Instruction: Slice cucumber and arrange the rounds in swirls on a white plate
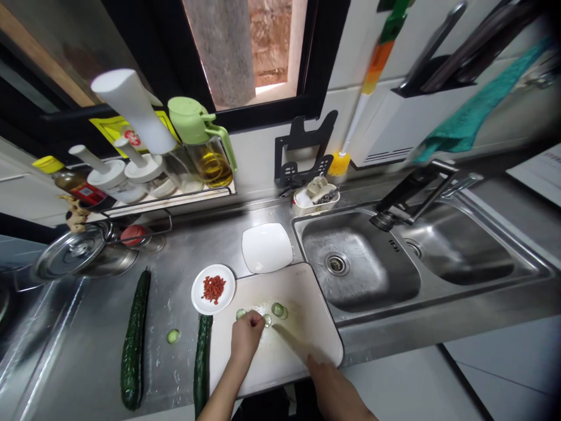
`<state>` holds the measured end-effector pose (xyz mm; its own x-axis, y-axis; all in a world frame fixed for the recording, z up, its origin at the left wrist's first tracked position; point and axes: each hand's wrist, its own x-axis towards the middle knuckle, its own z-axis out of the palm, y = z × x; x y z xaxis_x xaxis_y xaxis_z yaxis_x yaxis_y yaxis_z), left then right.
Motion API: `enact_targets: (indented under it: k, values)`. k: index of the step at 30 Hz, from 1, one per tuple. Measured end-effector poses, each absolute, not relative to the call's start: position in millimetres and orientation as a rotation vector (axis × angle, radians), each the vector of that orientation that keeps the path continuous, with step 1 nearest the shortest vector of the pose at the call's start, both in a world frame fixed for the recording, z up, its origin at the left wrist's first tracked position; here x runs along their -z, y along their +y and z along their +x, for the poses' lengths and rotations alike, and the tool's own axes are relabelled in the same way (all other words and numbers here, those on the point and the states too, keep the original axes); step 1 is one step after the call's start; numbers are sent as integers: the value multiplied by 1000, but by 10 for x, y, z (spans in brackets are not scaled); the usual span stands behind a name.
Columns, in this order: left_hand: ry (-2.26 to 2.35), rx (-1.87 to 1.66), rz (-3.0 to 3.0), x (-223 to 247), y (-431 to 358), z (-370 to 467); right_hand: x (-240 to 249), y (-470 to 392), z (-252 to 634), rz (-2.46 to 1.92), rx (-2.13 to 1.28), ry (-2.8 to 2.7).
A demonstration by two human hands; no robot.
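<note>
My left hand (246, 338) is closed over the cutting board (245, 377), its fingertips pinched beside a cucumber slice (267, 320); whatever they grip is too small to tell. My right hand (326, 380) is wrapped round a knife (291, 342), whose blurred blade points up and left toward that slice. Two overlapping slices (278, 310) lie further right on the board. Another slice (241, 314) shows just behind my left hand. Left of the board lies a dark green cucumber piece (202, 362), and further left a whole cucumber (135, 345).
A plate of chopped red pieces (213, 289) overlaps the board's back left corner. Behind the board is a white dish (267, 248). One slice (173, 336) lies on the steel counter. The double sink (359, 257) is at right, a condiment shelf (175, 202) at back left.
</note>
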<state>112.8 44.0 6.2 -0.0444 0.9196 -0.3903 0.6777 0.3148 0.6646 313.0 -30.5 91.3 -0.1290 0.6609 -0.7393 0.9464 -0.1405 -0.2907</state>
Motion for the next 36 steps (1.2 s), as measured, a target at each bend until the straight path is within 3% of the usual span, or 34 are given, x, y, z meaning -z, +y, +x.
enact_targets:
  k: [9, 22, 28, 36]
  values:
    - [1995, -514, 1322, -149, 403, 735, -887, -317, 3167, 1862, 1152, 1772]
    - [2105, -432, 1384, -69, 388, 523, -906, -288, 3155, 1819, 1146, 1773]
    - [1730, -565, 1649, -153, 533, 932, -898, -301, 3151, 1801, 1108, 1780]
    - [1547, -308, 1697, -143, 723, 1452, -824, -319, 3156, 1777, 1073, 1779]
